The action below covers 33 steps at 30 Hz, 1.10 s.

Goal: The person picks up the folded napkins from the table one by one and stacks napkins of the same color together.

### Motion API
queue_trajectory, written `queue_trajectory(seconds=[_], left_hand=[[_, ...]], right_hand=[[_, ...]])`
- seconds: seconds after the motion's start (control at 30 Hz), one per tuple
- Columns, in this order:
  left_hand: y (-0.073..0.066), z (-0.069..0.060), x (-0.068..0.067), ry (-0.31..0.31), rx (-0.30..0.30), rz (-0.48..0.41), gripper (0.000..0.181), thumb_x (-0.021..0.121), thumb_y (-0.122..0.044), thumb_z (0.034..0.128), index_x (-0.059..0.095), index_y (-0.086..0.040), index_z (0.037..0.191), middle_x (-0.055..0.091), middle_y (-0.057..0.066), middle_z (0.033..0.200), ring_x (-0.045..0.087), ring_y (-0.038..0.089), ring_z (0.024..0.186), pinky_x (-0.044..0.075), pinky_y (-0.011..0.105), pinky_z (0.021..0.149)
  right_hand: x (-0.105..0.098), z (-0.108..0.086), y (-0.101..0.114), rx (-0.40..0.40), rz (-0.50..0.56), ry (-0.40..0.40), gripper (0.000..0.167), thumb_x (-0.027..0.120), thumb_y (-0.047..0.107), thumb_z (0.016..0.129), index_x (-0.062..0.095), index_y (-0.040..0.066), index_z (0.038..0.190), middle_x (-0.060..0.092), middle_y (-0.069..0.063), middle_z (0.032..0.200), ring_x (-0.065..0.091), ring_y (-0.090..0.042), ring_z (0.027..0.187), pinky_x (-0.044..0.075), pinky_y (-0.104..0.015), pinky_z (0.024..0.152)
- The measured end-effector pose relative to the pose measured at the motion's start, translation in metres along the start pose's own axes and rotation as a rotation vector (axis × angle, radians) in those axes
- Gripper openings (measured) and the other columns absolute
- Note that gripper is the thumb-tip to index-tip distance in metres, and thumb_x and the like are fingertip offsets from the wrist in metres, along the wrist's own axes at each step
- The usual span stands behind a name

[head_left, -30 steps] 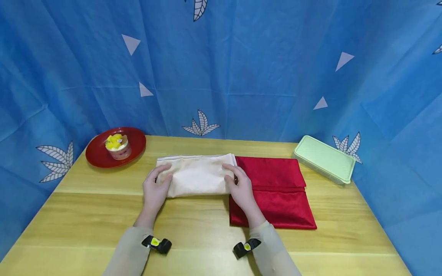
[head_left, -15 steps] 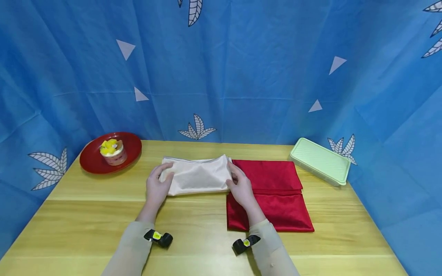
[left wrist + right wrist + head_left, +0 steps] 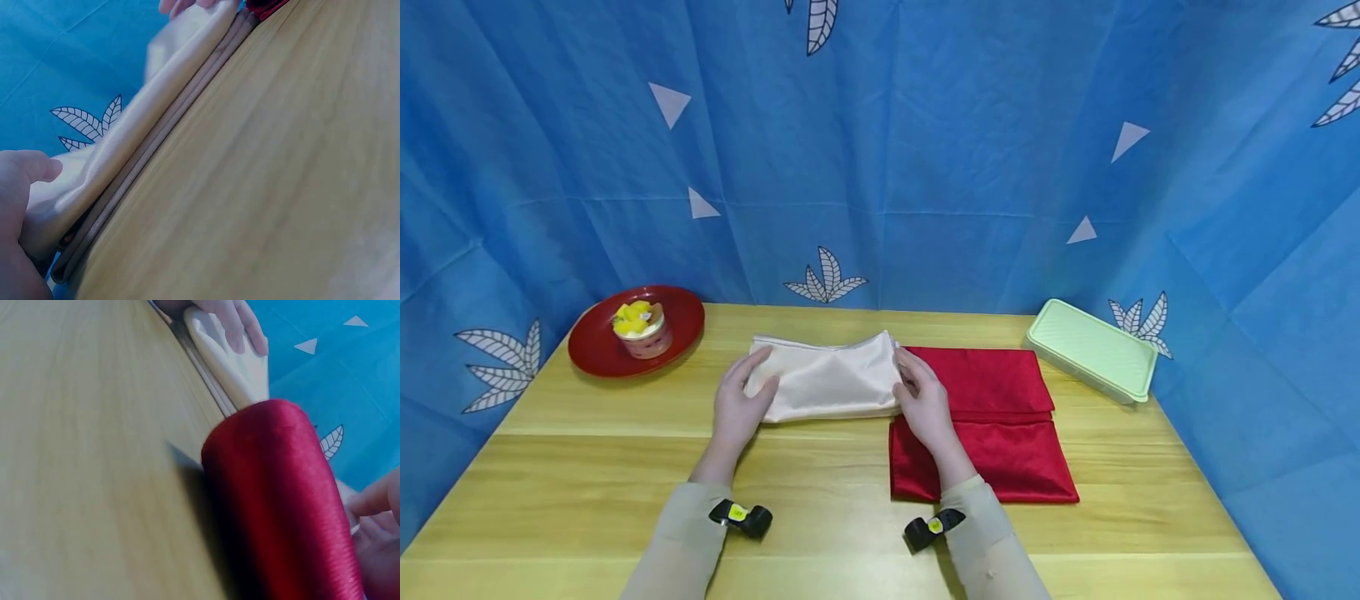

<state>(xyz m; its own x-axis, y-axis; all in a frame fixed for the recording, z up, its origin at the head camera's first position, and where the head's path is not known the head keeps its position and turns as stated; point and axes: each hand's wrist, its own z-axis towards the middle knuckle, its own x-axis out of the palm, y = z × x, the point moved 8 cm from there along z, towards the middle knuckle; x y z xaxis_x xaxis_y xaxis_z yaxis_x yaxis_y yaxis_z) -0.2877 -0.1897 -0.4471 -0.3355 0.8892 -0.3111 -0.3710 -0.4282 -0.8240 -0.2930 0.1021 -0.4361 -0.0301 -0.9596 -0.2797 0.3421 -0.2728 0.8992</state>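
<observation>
A folded cream satin cloth (image 3: 823,383) lies on the table between my two hands, its layered front edge showing in the left wrist view. My left hand (image 3: 737,404) grips its left end, with the thumb (image 3: 44,167) on top. At the opposite end, my right hand (image 3: 927,408) pinches the cloth's side. A red satin cloth (image 3: 992,458), folded with a seam across it, lies to the right, partly under my right forearm. In the right wrist view the red cloth's rounded fold (image 3: 275,487) fills the foreground and hides part of the cream cloth.
On the back left, a red plate (image 3: 597,354) carries a dessert cup (image 3: 647,333) topped with yellow fruit. A pale green lidded box (image 3: 1093,350) stands at the back right edge. Behind the table (image 3: 820,517) hangs a blue curtain (image 3: 925,150).
The cream cloth has become shorter front to back and narrower, its top now sagging between the hands. Both hands have kept hold of its ends. The head view has shifted slightly.
</observation>
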Motion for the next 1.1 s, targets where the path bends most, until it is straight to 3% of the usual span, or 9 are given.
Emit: queue_trajectory(seconds=[0.1, 0.27, 0.4, 0.5, 0.63, 0.77, 0.87, 1.0, 1.1], left_hand=[[0.001, -0.002, -0.002, -0.009, -0.025, -0.018, 0.046, 0.072, -0.003, 0.0824, 0.061, -0.005, 0.127, 0.053, 0.017, 0.129, 0.043, 0.032, 0.124, 0.032, 0.047, 0.104], [0.002, -0.009, -0.013, -0.08, -0.098, -0.021, 0.042, 0.071, -0.002, 0.082, 0.063, -0.004, 0.123, 0.05, 0.015, 0.126, 0.048, 0.028, 0.111, 0.038, 0.04, 0.093], [-0.002, -0.016, -0.02, -0.112, -0.125, 0.018, 0.037, 0.071, -0.002, 0.0815, 0.065, -0.004, 0.118, 0.051, 0.014, 0.121, 0.049, 0.025, 0.102, 0.04, 0.036, 0.087], [-0.007, -0.022, -0.023, -0.129, -0.105, 0.037, 0.034, 0.072, -0.002, 0.0806, 0.067, -0.004, 0.114, 0.054, 0.014, 0.117, 0.048, 0.024, 0.101, 0.038, 0.034, 0.085], [-0.017, -0.032, -0.025, -0.131, -0.017, 0.061, 0.031, 0.074, -0.002, 0.0785, 0.07, -0.006, 0.109, 0.058, 0.014, 0.111, 0.043, 0.024, 0.102, 0.033, 0.036, 0.083], [-0.031, -0.043, -0.022, -0.094, 0.098, 0.073, 0.03, 0.074, 0.001, 0.0771, 0.071, -0.007, 0.106, 0.061, 0.012, 0.109, 0.043, 0.022, 0.099, 0.031, 0.036, 0.082], [-0.039, -0.049, -0.018, -0.048, 0.15, 0.053, 0.03, 0.073, 0.002, 0.0786, 0.07, -0.007, 0.107, 0.062, 0.009, 0.107, 0.046, 0.02, 0.094, 0.034, 0.032, 0.081], [-0.043, -0.053, -0.007, 0.082, 0.148, -0.025, 0.03, 0.071, 0.006, 0.0807, 0.069, -0.004, 0.109, 0.064, 0.008, 0.104, 0.054, 0.022, 0.085, 0.044, 0.025, 0.071], [-0.047, -0.056, 0.003, 0.199, 0.116, -0.071, 0.03, 0.07, 0.007, 0.0817, 0.067, -0.001, 0.111, 0.064, 0.012, 0.101, 0.057, 0.024, 0.081, 0.048, 0.026, 0.064]], right_hand=[[-0.002, -0.001, -0.001, -0.005, -0.029, 0.007, 0.049, 0.057, -0.013, 0.086, 0.053, -0.002, 0.134, 0.046, -0.017, 0.141, 0.05, -0.031, 0.123, 0.044, -0.043, 0.097], [-0.006, -0.006, 0.0, 0.022, -0.073, 0.004, 0.047, 0.059, -0.011, 0.086, 0.055, -0.002, 0.131, 0.046, -0.017, 0.141, 0.047, -0.03, 0.125, 0.042, -0.042, 0.099], [-0.011, -0.013, 0.001, 0.048, -0.025, 0.0, 0.042, 0.059, -0.013, 0.086, 0.057, -0.006, 0.127, 0.047, -0.02, 0.139, 0.048, -0.033, 0.124, 0.041, -0.044, 0.1], [-0.012, -0.018, 0.001, 0.057, 0.045, 0.014, 0.04, 0.057, -0.017, 0.085, 0.056, -0.012, 0.124, 0.047, -0.027, 0.136, 0.049, -0.039, 0.122, 0.04, -0.048, 0.099], [-0.016, -0.028, 0.002, 0.064, 0.105, 0.038, 0.038, 0.057, -0.02, 0.083, 0.057, -0.013, 0.121, 0.049, -0.028, 0.133, 0.051, -0.04, 0.119, 0.043, -0.044, 0.098], [-0.026, -0.04, 0.002, 0.067, 0.121, 0.047, 0.038, 0.058, -0.019, 0.084, 0.059, -0.01, 0.121, 0.051, -0.023, 0.133, 0.053, -0.035, 0.118, 0.045, -0.037, 0.097], [-0.034, -0.046, -0.003, 0.072, 0.135, 0.05, 0.038, 0.058, -0.018, 0.084, 0.059, -0.009, 0.121, 0.051, -0.023, 0.134, 0.054, -0.036, 0.117, 0.044, -0.039, 0.097], [-0.047, -0.053, -0.008, 0.099, 0.109, 0.066, 0.036, 0.059, -0.015, 0.085, 0.059, -0.01, 0.121, 0.051, -0.023, 0.134, 0.054, -0.036, 0.117, 0.045, -0.037, 0.097], [-0.059, -0.059, -0.009, 0.114, 0.057, 0.072, 0.035, 0.06, -0.014, 0.085, 0.06, -0.008, 0.12, 0.055, -0.021, 0.13, 0.056, -0.034, 0.115, 0.047, -0.029, 0.094]])
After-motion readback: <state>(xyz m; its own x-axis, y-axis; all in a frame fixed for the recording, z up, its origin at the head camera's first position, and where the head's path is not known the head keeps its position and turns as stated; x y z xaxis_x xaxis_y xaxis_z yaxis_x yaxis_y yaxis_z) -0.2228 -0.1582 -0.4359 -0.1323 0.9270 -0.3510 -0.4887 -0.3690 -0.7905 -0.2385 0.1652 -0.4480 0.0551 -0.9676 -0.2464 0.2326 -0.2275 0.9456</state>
